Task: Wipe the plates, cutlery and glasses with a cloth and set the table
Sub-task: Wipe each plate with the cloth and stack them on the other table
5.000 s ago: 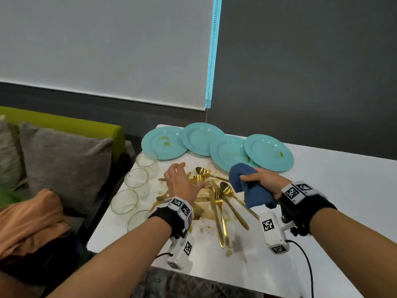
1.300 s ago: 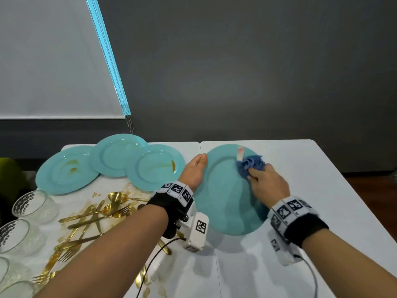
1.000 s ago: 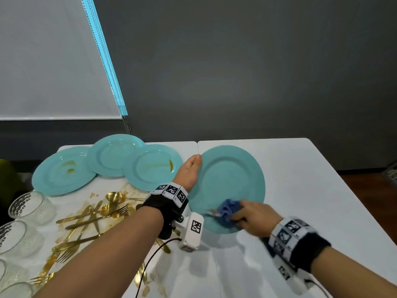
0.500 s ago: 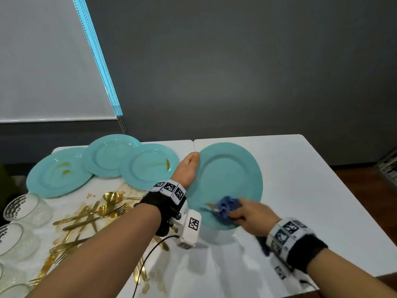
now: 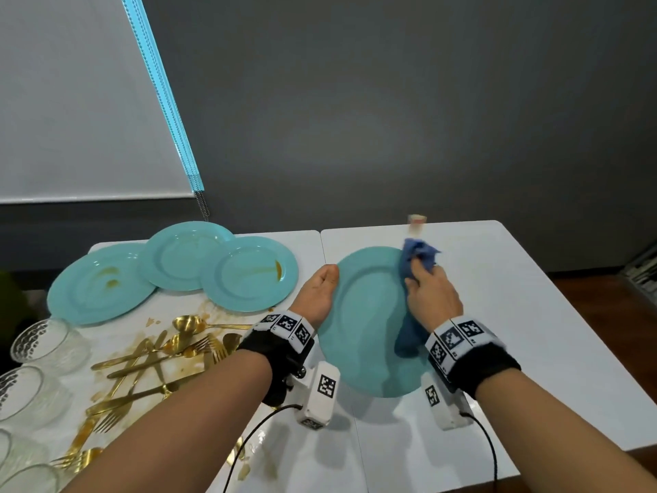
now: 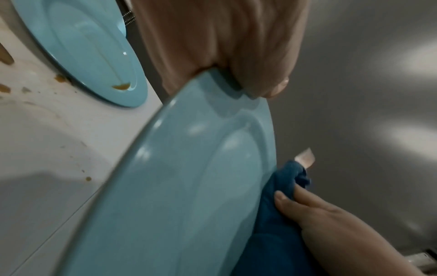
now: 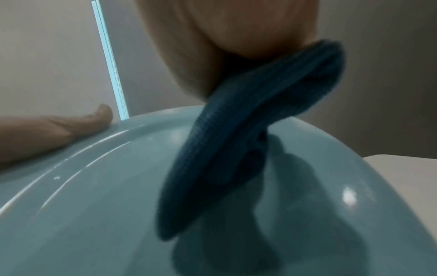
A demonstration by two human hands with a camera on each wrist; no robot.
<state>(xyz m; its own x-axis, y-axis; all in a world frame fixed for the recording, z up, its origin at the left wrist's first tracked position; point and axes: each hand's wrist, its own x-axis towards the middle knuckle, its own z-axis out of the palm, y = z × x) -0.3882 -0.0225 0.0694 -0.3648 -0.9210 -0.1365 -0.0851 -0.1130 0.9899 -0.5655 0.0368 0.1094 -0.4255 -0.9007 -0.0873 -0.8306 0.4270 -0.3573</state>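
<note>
A turquoise plate (image 5: 362, 322) is held tilted above the white table (image 5: 515, 314); my left hand (image 5: 318, 293) grips its left rim, thumb on top. The left wrist view shows the thumb over the plate (image 6: 189, 177) rim. My right hand (image 5: 432, 293) grips a bunched blue cloth (image 5: 419, 256) and presses it on the plate's far right edge; a white tag sticks up from it. From the right wrist the cloth (image 7: 248, 140) lies on the plate (image 7: 94, 214).
Three more turquoise plates (image 5: 177, 257), two with brown stains, overlap at the back left. Gold cutlery (image 5: 160, 354) lies scattered on a smeared patch. Several clear glasses (image 5: 46, 339) stand along the left edge. A seam (image 5: 355, 439) splits the table.
My right hand swept the cloth from the plate's near edge up to its far right edge. The left hand kept its hold on the rim.
</note>
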